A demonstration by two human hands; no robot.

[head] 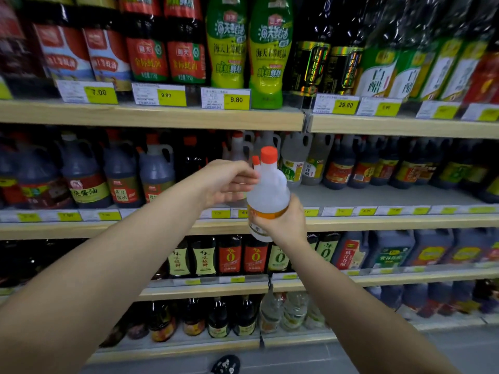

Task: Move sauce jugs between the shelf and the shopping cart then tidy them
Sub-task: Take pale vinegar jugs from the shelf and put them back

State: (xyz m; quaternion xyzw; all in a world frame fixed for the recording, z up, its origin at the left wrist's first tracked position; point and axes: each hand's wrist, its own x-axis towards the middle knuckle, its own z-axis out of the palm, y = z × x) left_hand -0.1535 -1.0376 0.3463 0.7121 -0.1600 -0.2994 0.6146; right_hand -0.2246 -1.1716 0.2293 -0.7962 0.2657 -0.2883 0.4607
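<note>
The jug [268,190] is translucent white plastic with a pale, clear liquid inside, an orange-red screw cap [269,153] and an orange-banded label low on its body; a second, smaller orange cap shows just beside its neck, and whether that belongs to this jug cannot be told. It is held nearly upright in the air in front of the middle shelf [378,195], off the board. The right hand [280,220] wraps its fingers round the lower body over the label. The left hand [226,182] reaches to the jug's shoulder with fingers half bent; whether it grips cannot be told. Yellow price tags on the upper ledge read 7.00 [98,92], 9.90 [166,95], 9.80 [236,99] and 29.80 [345,105]. Above them stand green squeeze bottles [228,47] marked 海天 and bottles labelled 白醋 [378,74]. Dark handled jugs [81,174] fill the middle shelf's left side, and lower down dark bottles [229,256] bear a large 0
</note>
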